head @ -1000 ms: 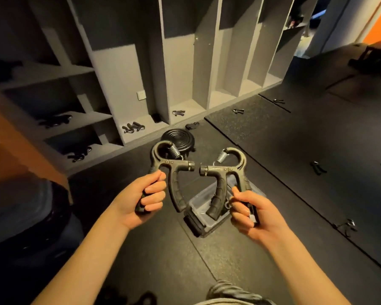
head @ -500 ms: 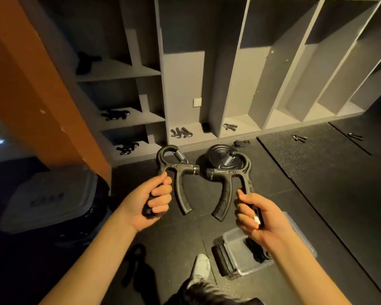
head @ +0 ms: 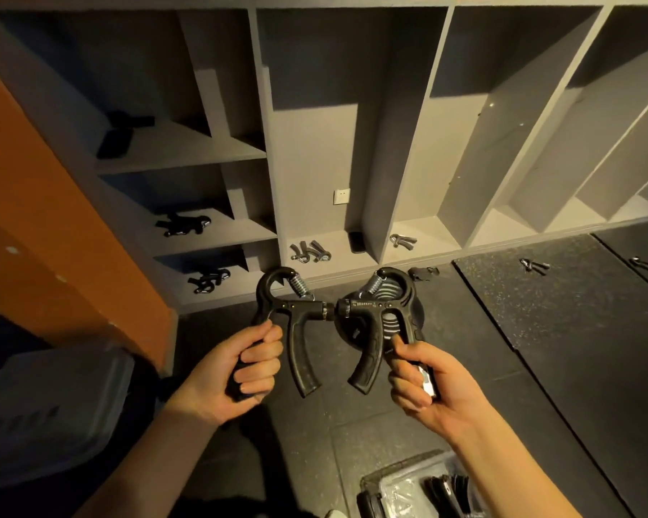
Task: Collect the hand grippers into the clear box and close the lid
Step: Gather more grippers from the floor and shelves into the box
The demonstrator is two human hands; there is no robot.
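Head view, looking down over a dark rubber-tiled floor (head: pixel 539 368) towards a grey open shelving unit (head: pixel 408 143). Left hand (head: pixel 240 372): fingers curled tightly round the outer handle of a black spring-loaded hand gripper (head: pixel 300 353), whose inner handle hangs free. Right hand (head: pixel 423 383): fingers and thumb wrapped round the outer handle of a second black hand gripper (head: pixel 371 349), a small pale panel showing at the palm. Both grippers are held upright in the air, springs uppermost and adjustment knobs facing each other at the centre, very close; whether they touch cannot be told. A clear plastic box (head: pixel 397 487) stands on the floor at the lower edge, below the right forearm, partly cut off, with dark items inside. Further hand grippers lie apart: two on the bottom shelf (head: pixel 309 251), one in the next bay (head: pixel 403 241), dark ones on the left shelves (head: pixel 184 224) and some on the floor mat (head: pixel 534 265). A round black ribbed disc (head: pixel 414 319) lies behind the right gripper. An orange panel (head: pixel 53 237) and a grey lidded bin (head: pixel 53 398) occupy the left.
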